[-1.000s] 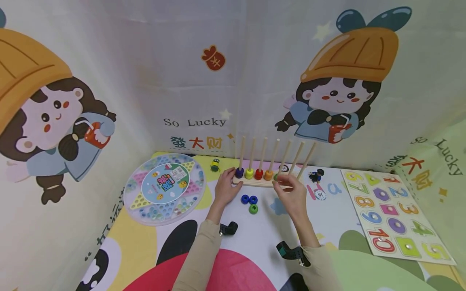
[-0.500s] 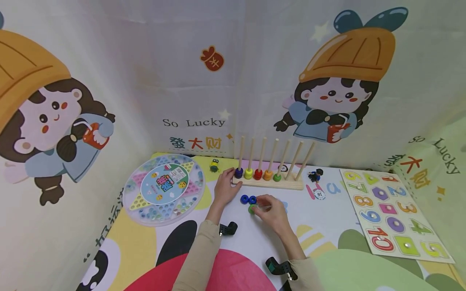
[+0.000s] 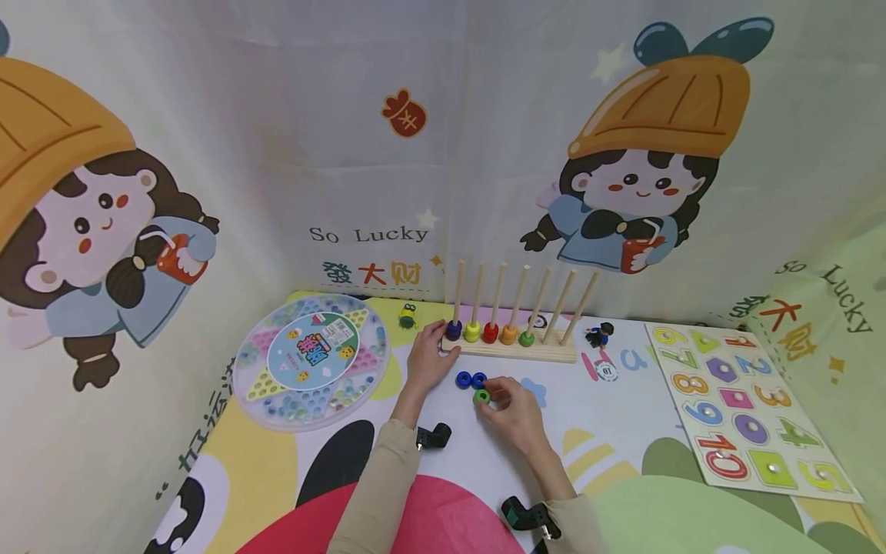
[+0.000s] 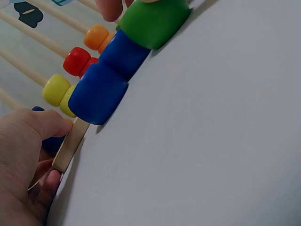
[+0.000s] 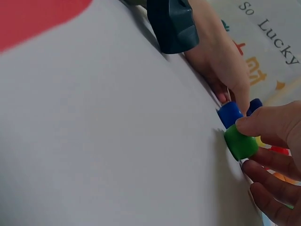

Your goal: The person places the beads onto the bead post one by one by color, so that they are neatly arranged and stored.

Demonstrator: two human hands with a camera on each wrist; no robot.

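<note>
a green ring and two blue rings lie on the white patch of a play mat printed with red, yellow, black and pale green shapes. a pale wooden peg rack near the mat's far edge carries dark blue, yellow, red, orange and green beads. toward the left edge, a round board shows a light blue centre with pink, green and yellow points. by the right edge, a cream number puzzle has multicoloured digits. both sleeves are beige.
</note>
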